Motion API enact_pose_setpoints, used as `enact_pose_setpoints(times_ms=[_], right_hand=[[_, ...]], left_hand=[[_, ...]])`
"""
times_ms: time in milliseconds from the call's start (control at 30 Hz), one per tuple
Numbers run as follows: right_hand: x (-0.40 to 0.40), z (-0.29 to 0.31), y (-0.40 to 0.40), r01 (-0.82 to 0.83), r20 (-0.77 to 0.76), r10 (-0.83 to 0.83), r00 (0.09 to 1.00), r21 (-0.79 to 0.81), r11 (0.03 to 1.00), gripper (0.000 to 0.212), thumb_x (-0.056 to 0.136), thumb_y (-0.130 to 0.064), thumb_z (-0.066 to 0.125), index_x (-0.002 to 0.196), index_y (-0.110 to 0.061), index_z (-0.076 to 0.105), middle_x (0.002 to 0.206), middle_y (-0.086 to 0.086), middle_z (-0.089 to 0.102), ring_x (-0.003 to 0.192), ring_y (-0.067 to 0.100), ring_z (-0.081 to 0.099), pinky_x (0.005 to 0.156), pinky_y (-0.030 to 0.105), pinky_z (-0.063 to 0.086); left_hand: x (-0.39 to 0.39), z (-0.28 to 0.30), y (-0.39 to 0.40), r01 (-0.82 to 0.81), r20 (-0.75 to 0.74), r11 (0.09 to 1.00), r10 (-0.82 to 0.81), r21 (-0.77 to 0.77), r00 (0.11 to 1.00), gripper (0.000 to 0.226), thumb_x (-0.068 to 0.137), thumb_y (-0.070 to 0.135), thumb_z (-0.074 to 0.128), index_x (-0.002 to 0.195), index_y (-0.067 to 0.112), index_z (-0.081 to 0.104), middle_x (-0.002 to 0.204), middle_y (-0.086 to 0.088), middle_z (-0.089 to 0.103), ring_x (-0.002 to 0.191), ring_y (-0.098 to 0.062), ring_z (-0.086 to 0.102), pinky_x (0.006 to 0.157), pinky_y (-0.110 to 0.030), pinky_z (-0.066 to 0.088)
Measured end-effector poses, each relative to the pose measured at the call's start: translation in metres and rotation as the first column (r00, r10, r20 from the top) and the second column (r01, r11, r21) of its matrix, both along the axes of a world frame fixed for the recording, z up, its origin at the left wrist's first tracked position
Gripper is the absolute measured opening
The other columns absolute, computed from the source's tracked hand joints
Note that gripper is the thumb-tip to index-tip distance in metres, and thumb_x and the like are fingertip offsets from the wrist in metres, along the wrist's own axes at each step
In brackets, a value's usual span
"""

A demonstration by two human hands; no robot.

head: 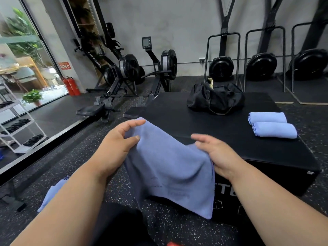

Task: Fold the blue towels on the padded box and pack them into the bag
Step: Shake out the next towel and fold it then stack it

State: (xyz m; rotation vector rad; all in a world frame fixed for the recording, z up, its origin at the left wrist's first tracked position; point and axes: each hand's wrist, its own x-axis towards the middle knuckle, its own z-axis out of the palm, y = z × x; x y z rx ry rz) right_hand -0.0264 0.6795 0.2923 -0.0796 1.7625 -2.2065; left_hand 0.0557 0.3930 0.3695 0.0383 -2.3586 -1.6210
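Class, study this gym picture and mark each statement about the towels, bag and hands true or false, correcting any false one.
1. Two folded towels lie on the padded box. True.
2. The black bag sits on the floor beside the box. False: it rests on top of the box, at its far end.
3. Both hands grip one blue towel, the left hand and the right hand each at an upper edge. True.
4. The held towel lies flat on the box. False: it hangs in the air in front of the box.
5. The folded towels are inside the bag. False: they lie outside it, to its right.
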Motion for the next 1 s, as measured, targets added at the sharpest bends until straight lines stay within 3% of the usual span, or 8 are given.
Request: enact_pose_setpoints(times_ms=[133,267,467,567,733,833,900,1000], right_hand=[[-0.01,0.02,0.013,0.114,0.025,-0.112,0.993,-0.306,0.945,0.029,0.105,-0.02,0.058,0.133,-0.015,0.065,0.119,0.012,0.076,0.1,0.026,0.072,0.092,0.042,0.054],[-0.008,0.01,0.002,-0.078,0.203,0.106,0.973,-0.139,0.987,0.035,0.102,-0.015,0.06,0.131,0.001,0.068,0.122,0.019,0.073,0.108,0.032,0.069,0.096,0.042,0.053],[-0.012,0.015,0.008,0.074,0.023,-0.07,0.997,-0.244,0.967,0.039,0.1,-0.001,0.057,0.131,-0.022,0.067,0.105,0.011,0.076,0.092,0.022,0.071,0.084,0.037,0.055],[-0.01,0.013,0.014,0.119,-0.045,-0.125,0.991,-0.123,0.985,0.037,0.098,0.0,0.057,0.124,-0.021,0.071,0.094,0.009,0.07,0.09,0.025,0.064,0.081,0.037,0.054],[-0.011,0.013,0.018,0.241,-0.159,-0.242,0.957,-0.029,0.97,0.036,0.095,0.0,0.055,0.109,-0.025,0.077,0.085,0.008,0.062,0.076,0.022,0.054,0.067,0.034,0.045],[-0.014,0.007,0.022,0.29,-0.211,-0.265,0.941,0.099,0.952,0.037,0.088,-0.003,0.053,0.099,-0.027,0.079,0.072,0.003,0.056,0.071,0.023,0.046,0.068,0.039,0.041],[-0.013,0.003,0.021,0.313,-0.217,-0.277,0.936,0.15,0.938,0.036,0.085,-0.007,0.053,0.098,-0.03,0.077,0.074,0.005,0.057,0.071,0.023,0.044,0.068,0.041,0.039],[-0.011,0.002,0.022,0.331,-0.193,-0.298,0.935,0.171,0.928,0.036,0.085,-0.011,0.049,0.097,-0.031,0.076,0.077,0.005,0.053,0.072,0.023,0.044,0.068,0.041,0.04]], left_hand=[[0.005,0.008,-0.017,-0.003,-0.056,1.0,0.002,-0.016,0.998,0.055,0.095,0.007,0.068,0.131,0.048,0.068,0.144,0.02,0.061,0.141,-0.01,0.052,0.121,-0.047,0.039],[0.005,0.006,-0.017,0.021,-0.031,1.0,-0.021,0.005,0.999,0.056,0.096,0.002,0.068,0.129,0.047,0.069,0.136,0.01,0.067,0.124,-0.019,0.064,0.112,-0.053,0.049],[0.005,0.002,-0.02,0.008,-0.004,0.999,-0.008,-0.032,1.0,0.054,0.093,0.006,0.071,0.129,0.047,0.07,0.135,0.016,0.068,0.129,-0.019,0.063,0.114,-0.046,0.047],[0.004,0.0,-0.024,0.02,-0.006,1.0,-0.02,-0.022,1.0,0.057,0.085,0.01,0.072,0.131,0.043,0.07,0.135,0.013,0.07,0.128,-0.023,0.064,0.116,-0.052,0.046],[0.002,-0.007,-0.025,0.005,-0.007,0.999,-0.005,-0.053,1.0,0.049,0.083,0.022,0.077,0.129,0.04,0.073,0.13,0.013,0.073,0.126,-0.013,0.066,0.118,-0.045,0.044],[0.004,-0.012,-0.023,-0.002,0.006,0.999,0.002,-0.037,1.0,0.04,0.095,0.011,0.074,0.126,0.036,0.075,0.126,0.015,0.075,0.123,-0.009,0.067,0.109,-0.034,0.048],[0.004,-0.013,-0.021,-0.028,0.009,0.999,0.029,-0.039,1.0,0.039,0.097,0.008,0.07,0.125,0.035,0.075,0.126,0.018,0.074,0.122,-0.003,0.065,0.104,-0.026,0.047],[0.0,-0.014,-0.024,-0.053,0.048,0.999,0.053,0.001,0.997,0.04,0.091,0.015,0.076,0.125,0.035,0.075,0.128,0.015,0.074,0.124,-0.004,0.065,0.112,-0.032,0.046]])
